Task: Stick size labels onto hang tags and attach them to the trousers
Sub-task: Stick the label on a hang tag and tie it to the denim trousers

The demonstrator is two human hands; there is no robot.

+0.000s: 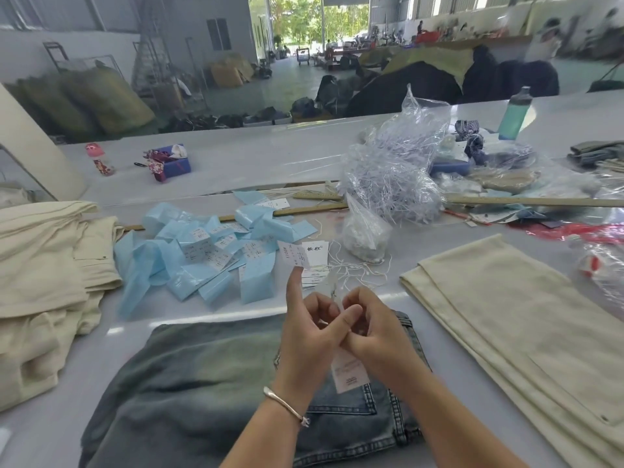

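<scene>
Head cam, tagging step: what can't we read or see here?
- Hang tag, head view: its top is hidden behind both hands; print too small to read.
- What the left hand and right hand pinch: fingers cover it.
- Label on the left fingertip: text too small.
- Jeans: cut off by the bottom edge.
- Background people: blurred.

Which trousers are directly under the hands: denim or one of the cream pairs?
The faded blue denim jeans, centre front under both hands. The cream trousers lie folded to the right; the other cream pile sits left.
</scene>
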